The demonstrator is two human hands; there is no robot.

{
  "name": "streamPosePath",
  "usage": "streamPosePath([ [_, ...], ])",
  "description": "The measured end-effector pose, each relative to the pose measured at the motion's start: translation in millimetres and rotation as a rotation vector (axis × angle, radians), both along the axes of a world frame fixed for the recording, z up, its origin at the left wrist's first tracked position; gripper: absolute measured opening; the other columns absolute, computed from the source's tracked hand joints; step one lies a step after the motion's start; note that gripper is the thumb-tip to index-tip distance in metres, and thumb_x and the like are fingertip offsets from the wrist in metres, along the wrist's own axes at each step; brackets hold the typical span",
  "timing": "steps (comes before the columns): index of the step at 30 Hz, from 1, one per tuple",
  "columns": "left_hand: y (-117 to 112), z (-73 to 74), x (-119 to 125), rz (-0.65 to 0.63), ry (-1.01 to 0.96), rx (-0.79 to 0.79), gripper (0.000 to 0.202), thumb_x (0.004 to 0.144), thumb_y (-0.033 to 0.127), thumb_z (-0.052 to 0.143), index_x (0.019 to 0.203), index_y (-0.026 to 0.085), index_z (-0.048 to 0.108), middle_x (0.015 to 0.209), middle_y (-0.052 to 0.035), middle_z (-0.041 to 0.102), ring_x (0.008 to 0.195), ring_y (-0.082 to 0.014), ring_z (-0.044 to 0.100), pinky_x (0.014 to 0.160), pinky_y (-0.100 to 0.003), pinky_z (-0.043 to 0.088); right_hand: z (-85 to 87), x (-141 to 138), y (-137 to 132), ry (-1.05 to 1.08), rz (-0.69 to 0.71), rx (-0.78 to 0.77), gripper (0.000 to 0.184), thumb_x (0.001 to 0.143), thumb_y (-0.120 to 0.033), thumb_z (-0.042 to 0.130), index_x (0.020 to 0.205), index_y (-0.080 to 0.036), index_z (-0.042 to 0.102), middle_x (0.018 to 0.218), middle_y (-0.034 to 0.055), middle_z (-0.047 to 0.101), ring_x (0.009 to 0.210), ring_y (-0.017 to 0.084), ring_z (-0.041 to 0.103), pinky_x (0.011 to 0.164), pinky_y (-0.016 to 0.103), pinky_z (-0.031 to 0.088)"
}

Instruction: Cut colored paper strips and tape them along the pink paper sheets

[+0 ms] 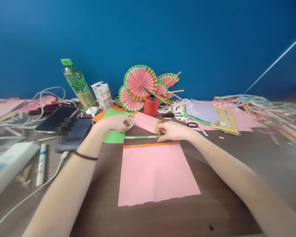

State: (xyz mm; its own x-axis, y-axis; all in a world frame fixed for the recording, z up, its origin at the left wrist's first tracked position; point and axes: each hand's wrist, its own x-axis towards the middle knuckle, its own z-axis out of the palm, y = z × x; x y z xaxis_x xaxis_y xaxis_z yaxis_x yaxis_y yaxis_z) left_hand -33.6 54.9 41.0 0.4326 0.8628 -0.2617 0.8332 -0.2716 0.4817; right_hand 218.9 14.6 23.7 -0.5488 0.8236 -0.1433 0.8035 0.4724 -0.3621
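My left hand (115,122) is closed on a small white roll of tape (130,123) above a green sheet (112,135). My right hand (171,131) pinches the far end of a thin strip (140,137) drawn out from the roll, just above the orange top edge (151,145) of a pink paper sheet (156,172) lying flat in front of me. A pleated pink paper piece (146,121) with green and orange edges lies between the hands, slightly behind them.
Finished watermelon paper fans (140,82) lean on the blue wall beside a red thread spool (151,105). A green bottle (78,84), a small carton (102,94), two phones (64,126), cables, a marker (41,164), scissors (192,124) and paper scraps crowd the left and right.
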Motion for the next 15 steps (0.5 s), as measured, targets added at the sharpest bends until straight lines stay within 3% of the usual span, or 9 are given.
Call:
streamPosePath([
  [3, -6, 12.0, 1, -0.022, 0.074, 0.050, 0.016, 0.061, 0.029, 0.052, 0.071, 0.020, 0.060, 0.066, 0.0013, 0.058, 0.061, -0.0146, 0.050, 0.053, -0.023, 0.031, 2.7, 0, -1, 0.034, -0.033, 0.028, 0.028, 0.064, -0.044, 0.063, 0.077, -0.020, 0.061, 0.074, 0.0004, 0.060, 0.064, 0.013, 0.051, 0.054, 0.022, 0.030],
  [6, -11, 21.5, 5, -0.039, -0.032, 0.030, 0.024, 0.065, 0.033, 0.051, 0.083, 0.019, 0.061, 0.077, 0.0005, 0.062, 0.067, -0.0145, 0.052, 0.054, -0.021, 0.034, 4.0, -3, -2, 0.119, -0.123, 0.090, 0.023, 0.069, -0.042, 0.058, 0.071, -0.019, 0.060, 0.067, 0.0001, 0.059, 0.061, 0.013, 0.051, 0.053, 0.023, 0.031],
  [9, -16, 26.4, 11, -0.074, -0.133, 0.023, 0.026, 0.067, 0.034, 0.052, 0.086, 0.017, 0.059, 0.078, 0.0002, 0.062, 0.067, -0.0134, 0.052, 0.053, -0.020, 0.034, 4.6, -11, -6, 0.329, -0.208, 0.172, 0.020, 0.077, -0.033, 0.048, 0.077, -0.017, 0.060, 0.065, 0.0005, 0.057, 0.057, 0.012, 0.050, 0.055, 0.024, 0.036],
  [11, -18, 27.5, 15, -0.097, -0.180, 0.019, 0.026, 0.068, 0.035, 0.053, 0.086, 0.017, 0.059, 0.077, 0.0004, 0.062, 0.068, -0.0132, 0.053, 0.053, -0.019, 0.035, 4.6, -17, -9, 0.500, -0.181, 0.261, 0.020, 0.078, -0.025, 0.046, 0.087, -0.016, 0.061, 0.075, 0.0033, 0.058, 0.062, 0.012, 0.053, 0.060, 0.025, 0.041],
  [15, -22, 26.6, 23, -0.135, -0.285, -0.015, 0.025, 0.070, 0.035, 0.052, 0.086, 0.017, 0.059, 0.075, -0.0005, 0.064, 0.072, -0.0143, 0.057, 0.057, -0.021, 0.037, 2.3, -28, -16, 0.668, -0.022, 0.379, 0.036, 0.077, -0.017, 0.046, 0.110, -0.019, 0.058, 0.105, 0.0077, 0.055, 0.096, 0.018, 0.054, 0.086, 0.032, 0.042],
])
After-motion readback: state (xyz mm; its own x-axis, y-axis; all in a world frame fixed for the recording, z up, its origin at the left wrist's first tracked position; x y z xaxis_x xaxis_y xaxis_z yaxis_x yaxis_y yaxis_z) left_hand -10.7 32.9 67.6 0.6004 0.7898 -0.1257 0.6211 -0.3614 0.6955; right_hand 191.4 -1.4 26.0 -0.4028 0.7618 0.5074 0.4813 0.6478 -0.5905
